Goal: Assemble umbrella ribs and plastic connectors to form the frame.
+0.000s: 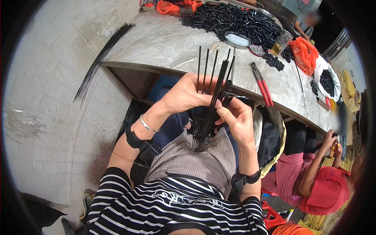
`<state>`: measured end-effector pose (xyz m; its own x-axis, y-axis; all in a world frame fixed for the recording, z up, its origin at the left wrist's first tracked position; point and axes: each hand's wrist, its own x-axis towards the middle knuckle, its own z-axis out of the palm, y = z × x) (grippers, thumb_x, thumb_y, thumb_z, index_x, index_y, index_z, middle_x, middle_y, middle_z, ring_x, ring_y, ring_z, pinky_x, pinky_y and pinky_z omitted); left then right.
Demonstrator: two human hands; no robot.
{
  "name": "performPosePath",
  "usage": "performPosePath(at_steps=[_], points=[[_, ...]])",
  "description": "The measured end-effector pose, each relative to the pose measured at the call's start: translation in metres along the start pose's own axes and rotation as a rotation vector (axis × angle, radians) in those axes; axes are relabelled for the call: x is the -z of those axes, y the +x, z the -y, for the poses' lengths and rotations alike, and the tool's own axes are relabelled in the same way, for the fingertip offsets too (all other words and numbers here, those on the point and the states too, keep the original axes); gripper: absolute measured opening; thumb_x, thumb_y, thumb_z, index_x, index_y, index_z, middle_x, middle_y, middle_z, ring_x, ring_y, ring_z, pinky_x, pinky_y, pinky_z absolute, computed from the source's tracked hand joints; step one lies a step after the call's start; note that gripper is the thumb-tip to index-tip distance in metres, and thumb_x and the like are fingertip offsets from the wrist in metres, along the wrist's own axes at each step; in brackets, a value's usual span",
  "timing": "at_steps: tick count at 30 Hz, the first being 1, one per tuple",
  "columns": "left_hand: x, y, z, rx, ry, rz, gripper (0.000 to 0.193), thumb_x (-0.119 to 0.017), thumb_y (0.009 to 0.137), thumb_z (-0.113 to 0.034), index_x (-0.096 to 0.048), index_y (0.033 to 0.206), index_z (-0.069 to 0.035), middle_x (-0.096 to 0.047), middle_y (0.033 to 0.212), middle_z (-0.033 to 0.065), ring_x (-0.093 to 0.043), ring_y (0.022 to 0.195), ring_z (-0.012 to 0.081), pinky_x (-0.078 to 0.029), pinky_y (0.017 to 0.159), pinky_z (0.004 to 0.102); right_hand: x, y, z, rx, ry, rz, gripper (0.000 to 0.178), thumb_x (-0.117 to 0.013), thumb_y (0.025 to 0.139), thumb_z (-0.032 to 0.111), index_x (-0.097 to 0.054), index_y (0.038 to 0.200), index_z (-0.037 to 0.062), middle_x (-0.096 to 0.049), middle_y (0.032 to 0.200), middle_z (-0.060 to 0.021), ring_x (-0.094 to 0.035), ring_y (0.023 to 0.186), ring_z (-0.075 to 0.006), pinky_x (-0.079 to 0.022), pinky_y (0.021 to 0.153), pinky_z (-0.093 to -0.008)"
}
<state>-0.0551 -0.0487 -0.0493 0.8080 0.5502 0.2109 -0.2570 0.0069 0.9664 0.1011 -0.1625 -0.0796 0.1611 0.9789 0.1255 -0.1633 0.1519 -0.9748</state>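
A bundle of thin black rods (pixel 208 117) stands roughly upright above my lap, its lower ends fanning over a checked cloth (pixel 172 156). My left hand (pixel 190 94) is closed round the bundle, with several rods sticking up past its fingers. Thumb and fingers of my right hand (pixel 237 117) pinch at the bundle's right side, beside a thicker black piece. A thin, bright wire-like end (pixel 236 96) pokes out to the right there. My fingers partly hide what lies between the two hands.
On the grey stone table (pixel 160 43) lie a heap of black tubes (pixel 231 23), red-handled pliers (pixel 261 84), a round dish (pixel 237 40) and a cup (pixel 281 42). More rods (pixel 103 58) overhang its left edge. A person in a red cap (pixel 327 192) works at right.
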Motion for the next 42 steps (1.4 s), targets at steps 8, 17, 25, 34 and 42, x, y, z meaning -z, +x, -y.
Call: performPosePath(at_steps=[8, 17, 25, 34, 42], points=[[0.014, 0.012, 0.016, -0.002, -0.002, -0.036, 0.027, -0.06, 0.09, -0.005, -0.063, 0.116, 0.0, -0.069, 0.095, 0.0045, -0.063, 0.082, 0.0083, -0.052, 0.076, 0.0245, 0.002, 0.012, -0.009, -0.041, 0.006, -0.011, 0.026, -0.068, 0.085, 0.006, -0.063, 0.11, -0.0022, -0.067, 0.09, -0.0057, -0.061, 0.077, -0.0082, -0.055, 0.058, -0.0222], [0.005, 0.023, 0.018, 0.119, 0.288, -0.166, 0.035, -0.061, 0.087, -0.012, -0.06, 0.116, 0.007, -0.066, 0.106, 0.0115, -0.062, 0.09, 0.0141, -0.05, 0.08, 0.0262, 0.015, 0.013, 0.005, -0.196, -0.085, -0.007, 0.03, -0.067, 0.083, 0.009, -0.062, 0.109, -0.0033, -0.066, 0.093, -0.0079, -0.064, 0.077, -0.012, -0.057, 0.064, -0.0262], [0.041, 0.018, 0.037, 0.018, 0.148, -0.171, 0.034, -0.065, 0.088, -0.007, -0.056, 0.12, 0.0, -0.062, 0.11, 0.0087, -0.06, 0.087, 0.0118, -0.047, 0.074, 0.0241, 0.011, 0.005, -0.006, 0.111, -0.025, 0.002, 0.02, -0.066, 0.077, 0.009, -0.064, 0.088, -0.008, -0.061, 0.066, -0.0074, -0.059, 0.052, -0.0129, -0.051, 0.046, -0.026], [0.0, 0.038, 0.014, 0.06, 0.349, 0.021, 0.043, -0.07, 0.077, -0.006, -0.054, 0.116, 0.002, -0.059, 0.094, 0.0029, -0.055, 0.083, 0.0102, -0.043, 0.073, 0.0229, 0.022, -0.012, 0.003, 0.148, -0.012, -0.081, 0.022, -0.068, 0.077, 0.01, -0.065, 0.088, -0.008, -0.063, 0.067, -0.0094, -0.061, 0.052, -0.0149, -0.051, 0.045, -0.0277], [-0.057, 0.035, -0.007, 0.121, 0.428, 0.081, 0.027, -0.075, 0.076, -0.008, -0.066, 0.099, 0.003, -0.068, 0.091, 0.0063, -0.063, 0.084, 0.0138, -0.05, 0.079, 0.0274, 0.043, -0.03, 0.005, 0.014, 0.063, -0.019, 0.03, -0.069, 0.082, 0.012, -0.064, 0.108, -0.0022, -0.067, 0.09, -0.0066, -0.064, 0.077, -0.0111, -0.057, 0.062, -0.0253]])
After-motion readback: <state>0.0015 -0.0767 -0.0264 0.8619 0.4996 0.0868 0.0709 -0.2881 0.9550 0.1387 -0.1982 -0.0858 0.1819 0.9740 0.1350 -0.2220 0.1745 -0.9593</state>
